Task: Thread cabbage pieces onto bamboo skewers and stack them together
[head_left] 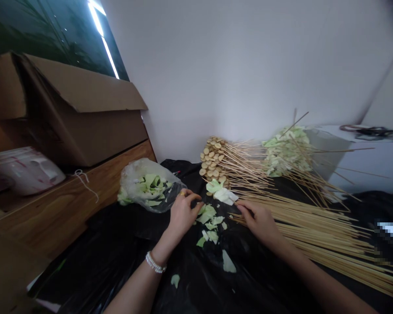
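My left hand rests on the black plastic sheet, its fingers curled and pinched at the edge of a small heap of cut green leaf pieces. My right hand lies on the near end of a wide spread of bare bamboo skewers, fingers closed on the skewer tips. A clear plastic bag of leaf pieces sits just left of my left hand. Between the hands and the wall lie a few pale leaf chunks.
Skewers loaded with round tan slices and skewers loaded with green leaves are piled by the wall. An open cardboard box and a white bucket lid stand on the wooden bench at left. Stray leaf bits lie near me.
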Demonstrator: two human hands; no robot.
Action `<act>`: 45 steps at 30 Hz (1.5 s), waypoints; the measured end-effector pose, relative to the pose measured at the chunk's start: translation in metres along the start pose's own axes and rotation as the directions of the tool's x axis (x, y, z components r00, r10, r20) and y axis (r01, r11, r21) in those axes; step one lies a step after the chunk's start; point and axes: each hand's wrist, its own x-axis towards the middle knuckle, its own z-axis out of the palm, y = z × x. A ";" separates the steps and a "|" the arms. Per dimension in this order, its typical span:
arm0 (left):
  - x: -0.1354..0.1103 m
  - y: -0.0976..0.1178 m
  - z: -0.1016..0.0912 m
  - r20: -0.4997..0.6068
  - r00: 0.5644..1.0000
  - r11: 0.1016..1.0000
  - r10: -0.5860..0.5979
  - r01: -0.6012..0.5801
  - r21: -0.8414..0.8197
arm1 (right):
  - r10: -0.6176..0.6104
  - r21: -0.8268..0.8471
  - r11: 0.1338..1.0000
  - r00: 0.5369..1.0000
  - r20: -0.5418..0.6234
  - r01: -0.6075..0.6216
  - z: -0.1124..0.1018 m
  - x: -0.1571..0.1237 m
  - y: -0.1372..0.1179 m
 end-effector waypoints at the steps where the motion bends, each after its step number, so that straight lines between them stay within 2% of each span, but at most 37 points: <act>1: -0.001 0.003 -0.001 0.068 0.996 0.998 0.053 -0.051 -0.035 | 0.000 0.000 1.000 1.000 0.000 0.000 0.000 0.000 0.000; 3: -0.003 0.007 -0.001 0.227 0.959 0.982 0.170 -0.144 -0.125 | 0.004 0.002 1.000 1.000 0.001 -0.004 0.000 0.000 0.000; 5: -0.004 0.009 0.000 0.337 0.908 0.965 0.249 -0.204 -0.163 | 0.006 0.002 1.000 1.000 0.002 -0.006 0.000 0.000 0.000; 11: -0.008 0.006 0.002 0.474 0.813 0.935 0.338 -0.347 -0.072 | 0.006 0.002 1.000 1.000 0.025 -0.006 0.002 -0.002 0.002; 13: -0.008 0.006 0.003 0.494 0.794 0.926 0.354 -0.372 -0.066 | 0.004 -0.004 1.000 0.999 0.034 -0.004 0.002 -0.002 0.003; 17: -0.009 0.007 0.001 0.471 0.811 0.933 0.347 -0.351 -0.085 | 0.001 -0.014 1.000 1.000 0.018 -0.001 0.002 -0.001 0.003; 22: -0.005 0.010 -0.005 0.379 0.889 0.960 0.259 -0.194 -0.200 | 0.007 -0.005 1.000 1.000 0.010 -0.007 0.000 0.000 0.003; 26: -0.005 0.009 0.007 0.260 0.944 0.957 0.203 -0.135 -0.256 | -0.003 -0.007 1.000 1.000 0.010 0.003 0.000 0.000 0.002; 28: -0.007 0.008 0.018 0.244 0.947 0.959 0.209 -0.151 -0.239 | -0.008 -0.009 1.000 1.000 0.009 0.008 0.001 0.000 0.002; 31: -0.011 0.006 0.031 0.282 0.922 0.956 0.267 -0.216 -0.197 | -0.007 -0.010 1.000 1.000 0.017 0.007 0.002 -0.001 0.003; 34: -0.012 0.005 0.035 0.321 0.887 0.942 0.331 -0.289 -0.171 | -0.003 -0.009 1.000 1.000 0.016 0.003 0.002 -0.001 0.003; 37: -0.012 0.004 0.035 0.342 0.876 0.940 0.341 -0.313 -0.136 | 0.008 0.008 1.000 0.999 0.037 -0.008 0.002 -0.001 0.003; 41: -0.011 0.004 0.035 0.327 0.882 0.940 0.340 -0.318 -0.122 | 0.017 0.008 1.000 0.999 0.042 -0.018 0.002 -0.001 0.002; 45: -0.011 0.006 0.034 0.269 0.913 0.949 0.306 -0.268 -0.168 | 0.003 -0.004 1.000 1.000 0.020 -0.002 0.000 0.000 0.001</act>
